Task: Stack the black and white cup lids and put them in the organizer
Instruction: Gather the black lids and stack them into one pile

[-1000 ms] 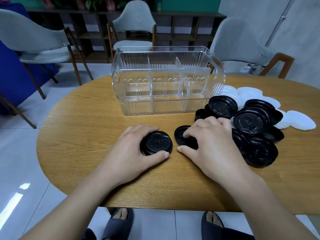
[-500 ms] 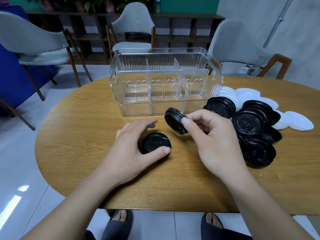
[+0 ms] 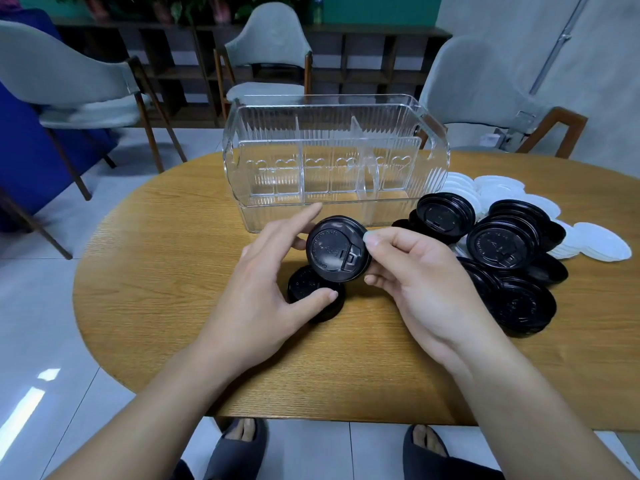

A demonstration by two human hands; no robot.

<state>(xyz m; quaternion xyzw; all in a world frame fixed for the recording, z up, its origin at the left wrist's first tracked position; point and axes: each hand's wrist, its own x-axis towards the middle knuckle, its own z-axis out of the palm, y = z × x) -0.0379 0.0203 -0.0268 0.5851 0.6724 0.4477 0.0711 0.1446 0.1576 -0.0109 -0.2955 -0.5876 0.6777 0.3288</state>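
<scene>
One black lid (image 3: 337, 249) above table edge (image 3: 311, 412), hand-held.

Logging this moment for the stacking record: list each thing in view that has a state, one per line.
Raised lid: held off the table, tilted, top toward the camera.
Right hand: pinches the raised lid's rim.
Left hand: thumb on the table lid, fingers by the raised lid.
Table lid: flat on the table.
Organizer: upright, no lids inside.
Black lids: loose pile.
White lids: loose pile.
</scene>
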